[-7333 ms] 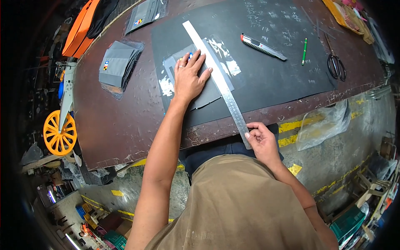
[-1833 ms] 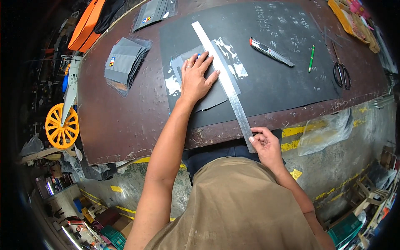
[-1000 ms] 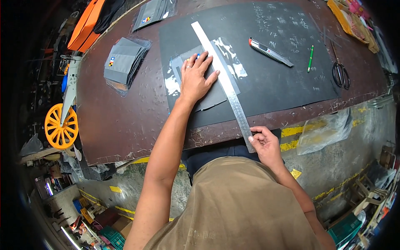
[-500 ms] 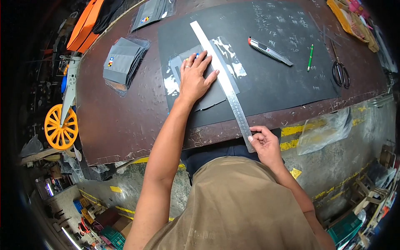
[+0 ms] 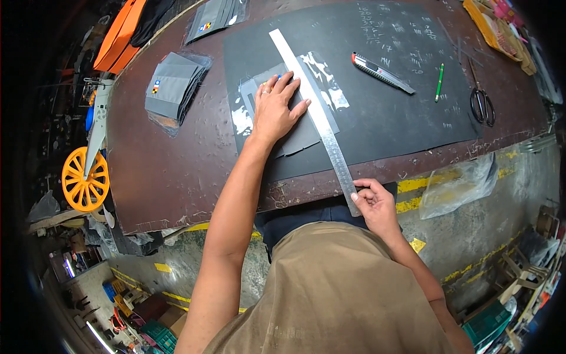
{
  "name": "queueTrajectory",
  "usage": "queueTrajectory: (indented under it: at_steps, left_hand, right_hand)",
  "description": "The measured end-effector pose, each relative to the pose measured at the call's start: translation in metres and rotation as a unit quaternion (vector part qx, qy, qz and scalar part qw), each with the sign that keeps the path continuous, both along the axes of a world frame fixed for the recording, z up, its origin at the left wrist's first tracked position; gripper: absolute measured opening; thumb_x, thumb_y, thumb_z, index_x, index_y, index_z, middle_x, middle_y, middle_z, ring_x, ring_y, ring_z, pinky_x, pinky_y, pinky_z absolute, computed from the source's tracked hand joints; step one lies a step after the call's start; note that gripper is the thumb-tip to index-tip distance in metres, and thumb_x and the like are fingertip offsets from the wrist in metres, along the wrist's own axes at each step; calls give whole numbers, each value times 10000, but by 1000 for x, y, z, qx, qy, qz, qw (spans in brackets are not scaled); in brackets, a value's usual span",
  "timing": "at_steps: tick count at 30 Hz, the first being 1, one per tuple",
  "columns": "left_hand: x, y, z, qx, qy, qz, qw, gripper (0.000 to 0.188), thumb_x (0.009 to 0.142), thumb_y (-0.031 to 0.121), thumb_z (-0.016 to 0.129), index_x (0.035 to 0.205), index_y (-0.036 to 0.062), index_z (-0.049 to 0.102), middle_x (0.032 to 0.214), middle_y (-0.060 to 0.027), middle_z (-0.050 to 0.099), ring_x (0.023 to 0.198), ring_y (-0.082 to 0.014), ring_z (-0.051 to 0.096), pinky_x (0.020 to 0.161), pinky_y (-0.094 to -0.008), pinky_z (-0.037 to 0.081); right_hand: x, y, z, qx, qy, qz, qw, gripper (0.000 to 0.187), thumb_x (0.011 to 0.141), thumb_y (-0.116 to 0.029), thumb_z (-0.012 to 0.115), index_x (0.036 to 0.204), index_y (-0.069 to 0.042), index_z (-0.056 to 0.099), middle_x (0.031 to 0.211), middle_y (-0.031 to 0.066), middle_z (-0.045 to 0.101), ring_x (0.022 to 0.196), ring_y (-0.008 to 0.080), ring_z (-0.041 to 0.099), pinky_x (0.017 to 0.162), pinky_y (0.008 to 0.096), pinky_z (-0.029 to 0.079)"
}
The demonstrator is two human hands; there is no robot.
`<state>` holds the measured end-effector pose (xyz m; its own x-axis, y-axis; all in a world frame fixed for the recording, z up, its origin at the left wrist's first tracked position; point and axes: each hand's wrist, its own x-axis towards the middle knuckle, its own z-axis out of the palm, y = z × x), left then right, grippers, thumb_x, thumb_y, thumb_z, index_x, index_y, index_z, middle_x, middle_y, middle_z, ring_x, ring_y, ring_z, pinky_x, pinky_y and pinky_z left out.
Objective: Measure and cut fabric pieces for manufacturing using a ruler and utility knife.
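A long metal ruler (image 5: 321,121) lies slantwise over a grey sheet piece with clear plastic edges (image 5: 302,137), on a black mat (image 5: 389,127). My left hand (image 5: 275,109) rests with spread fingers on the grey piece, its fingertips against the ruler's left edge. The hand covers part of a small coloured patch on the piece. At the ruler's near end, which juts past the table edge, my right hand (image 5: 376,203) pinches it between thumb and fingers. Right of the ruler lies a utility knife (image 5: 382,74) with a red end.
A green pencil (image 5: 440,82) and black-handled scissors (image 5: 482,105) lie to the right. Stacks of grey plastic-edged pieces (image 5: 174,85) sit on the left of the brown table (image 5: 159,183). A yellow wheel (image 5: 85,179) stands off its left edge; a yellow tray (image 5: 495,32) is far right.
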<state>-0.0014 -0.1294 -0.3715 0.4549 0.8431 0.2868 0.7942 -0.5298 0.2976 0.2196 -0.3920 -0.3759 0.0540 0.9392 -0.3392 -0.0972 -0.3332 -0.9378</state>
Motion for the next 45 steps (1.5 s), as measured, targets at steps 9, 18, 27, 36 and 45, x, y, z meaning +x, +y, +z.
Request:
queueTrajectory:
  at_steps: [9, 18, 27, 36, 45]
  left_hand:
    - [1, 8, 12, -38, 74, -20, 996, 623, 959, 463, 712, 1432, 62, 645, 1579, -128, 525, 1460, -415, 462, 1197, -573, 357]
    - [4, 14, 25, -85, 139, -46, 986, 1075, 742, 725, 811, 1493, -1, 557, 1627, -207, 445, 1505, -424, 413, 1206, -608, 353]
    - [10, 12, 37, -71, 173, -45, 981, 1127, 680, 750, 835, 1436, -53, 602, 1577, -243, 495, 1470, -432, 470, 1171, -557, 427]
    - [0, 23, 31, -82, 147, -54, 984, 1095, 701, 700, 853, 1423, -82, 594, 1566, -277, 489, 1404, -424, 543, 1141, -503, 474]
    - [-2, 27, 26, -90, 153, -57, 982, 1117, 720, 695, 842, 1452, -99, 557, 1583, -281, 464, 1438, -428, 505, 1169, -499, 447]
  right_hand:
    - [-3, 2, -2, -12, 16, -4, 1000, 266, 1015, -48, 692, 1264, 23, 633, 800, -26, 645, 736, 20, 533, 682, 210, 455]
    - [-3, 5, -6, -6, 5, -9, 1000, 258, 1012, -45, 694, 1254, 23, 636, 788, -28, 641, 734, 15, 525, 676, 210, 452]
    - [-4, 7, -4, -15, 5, -2, 1000, 264, 1009, -38, 696, 1259, 16, 631, 796, -31, 655, 734, 11, 532, 670, 207, 449]
    - [-7, 19, 0, -31, -13, 11, 999, 259, 1009, -53, 696, 1257, 0, 642, 777, -20, 661, 704, 21, 523, 651, 222, 447]
    - [30, 141, 48, 90, -305, -10, 948, 324, 978, -161, 727, 1252, -5, 655, 688, 96, 649, 591, 160, 615, 579, 336, 491]
